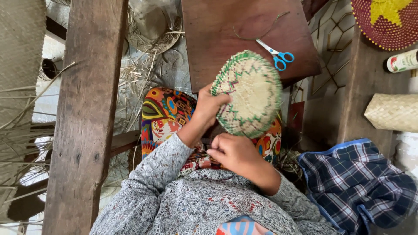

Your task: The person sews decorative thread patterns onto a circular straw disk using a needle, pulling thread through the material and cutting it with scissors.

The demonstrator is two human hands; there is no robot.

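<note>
Surroundings first: thick wooden beam [85, 113] runs near-to-far on your left, loose dry straw [26, 130] piled beyond it. A woven hat [153, 24] lies far, just right of the beam top. Dark red-brown board [244, 37] sits far centre, with blue-handled scissors [275, 54] on its right part, blades shut. Far right: a red woven disc with a yellow star [385, 19], a bottle [401, 61] lying on its side below it, and a pale woven pouch [392, 112] nearer. A blue plaid cloth [357, 182] is bunched at near right. Nothing sits between your hands and the work; the beam is well apart to the left.

The round woven basket piece [248, 93], pale with green zigzag trim, is held up over your patterned lap [163, 113], just near of the board's edge.

Your left hand [208, 106] is closed on the basket's left rim, thumb over the face, fingers behind.

Your right hand [233, 152] is curled nearly shut just below the basket's near edge, fingertips pinched together. Can't tell whether it's gripping a strand; too small to see. It sits just beside the rim; contact unclear.
</note>
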